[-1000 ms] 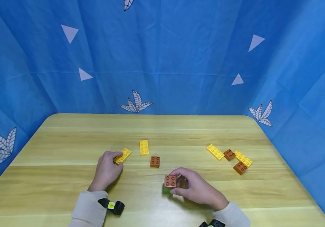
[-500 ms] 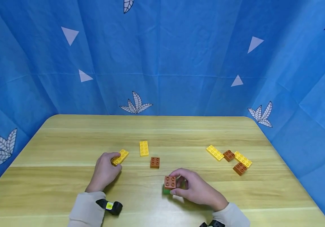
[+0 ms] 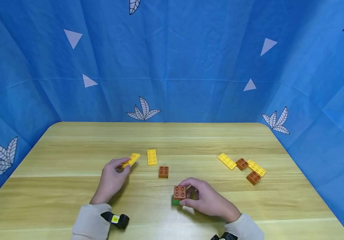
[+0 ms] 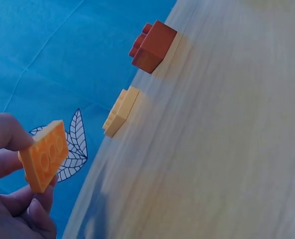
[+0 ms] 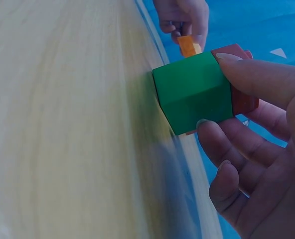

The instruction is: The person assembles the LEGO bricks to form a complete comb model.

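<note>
My left hand (image 3: 112, 180) pinches a flat yellow toy brick (image 3: 134, 159) between thumb and fingers. In the left wrist view this yellow brick (image 4: 47, 155) is tilted off the table, its hollow underside showing. At the table's near middle, my right hand (image 3: 209, 199) grips a small stack by its right side. The stack is a brown four-stud brick (image 3: 179, 192) on top of a green brick (image 5: 192, 94). In the right wrist view the thumb lies across the join of the two, with a fingertip on the green brick's lower edge. The stack appears to stand on the table.
Beyond the hands lie another flat yellow brick (image 3: 152, 157) and a brown brick (image 3: 163, 172). To the right is a loose cluster: two yellow bricks (image 3: 227, 161) and two brown bricks (image 3: 253, 178). A blue curtain (image 3: 166, 60) stands behind the wooden table (image 3: 85, 143).
My left hand first drew the yellow brick slightly left along the table, then lifted and tilted it. The right hand and its stack have kept their place.
</note>
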A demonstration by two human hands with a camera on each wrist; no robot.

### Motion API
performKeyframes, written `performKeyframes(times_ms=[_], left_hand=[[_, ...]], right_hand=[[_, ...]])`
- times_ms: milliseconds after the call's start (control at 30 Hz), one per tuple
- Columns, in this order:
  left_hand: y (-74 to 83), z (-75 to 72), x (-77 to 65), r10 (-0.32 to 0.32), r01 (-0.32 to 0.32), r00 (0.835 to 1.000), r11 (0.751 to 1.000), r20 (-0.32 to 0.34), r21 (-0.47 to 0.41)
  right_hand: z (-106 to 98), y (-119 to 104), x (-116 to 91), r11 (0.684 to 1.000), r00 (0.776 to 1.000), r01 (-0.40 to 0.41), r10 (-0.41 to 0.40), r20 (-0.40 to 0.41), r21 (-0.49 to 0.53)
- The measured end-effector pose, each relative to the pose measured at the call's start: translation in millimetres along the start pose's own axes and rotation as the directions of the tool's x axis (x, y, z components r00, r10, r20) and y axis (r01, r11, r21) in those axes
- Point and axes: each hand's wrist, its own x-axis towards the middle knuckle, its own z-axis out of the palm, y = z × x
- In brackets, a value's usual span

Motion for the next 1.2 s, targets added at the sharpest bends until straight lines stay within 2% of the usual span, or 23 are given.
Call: performKeyframes(times_ms=[267, 400, 567, 767, 967, 1200], left_hand=[[10.1, 2.0, -2.2, 0.073, -0.07, 0.997, 0.995, 0.036, -0.076], [22.0, 3.9, -4.8, 0.103, -0.098, 0.994, 0.985, 0.027, -0.14], [39.8, 12.5, -12.4, 0.143, -0.126, 0.987, 0.972, 0.076, -0.198], [50.6, 28.3, -21.0, 0.201, -0.166, 0.967, 0.964, 0.157, -0.208], [59.1, 37.2, -28.6, 0.232, -0.185, 0.947, 0.96, 0.222, -0.212], [64.8, 45.4, -35.1, 0.328, -0.274, 0.904, 0.936, 0.273, -0.22]], right_hand=[[0.2, 0.8, -0.6, 1.0, 1.0, 0.002, -0.002, 0.001, 0.004], [0.4, 1.1, -0.6, 1.0, 1.0, -0.008, 0.008, -0.003, -0.004], [0.6, 1.6, -0.2, 1.0, 1.0, -0.012, 0.012, -0.006, -0.009], [0.5, 2.2, 0.1, 1.0, 1.0, -0.009, 0.009, -0.008, -0.01], [0.8, 3.4, -0.1, 1.0, 1.0, 0.001, -0.001, -0.008, -0.002], [0.4, 2.9, 0.1, 1.0, 1.0, 0.011, -0.011, -0.008, 0.0]])
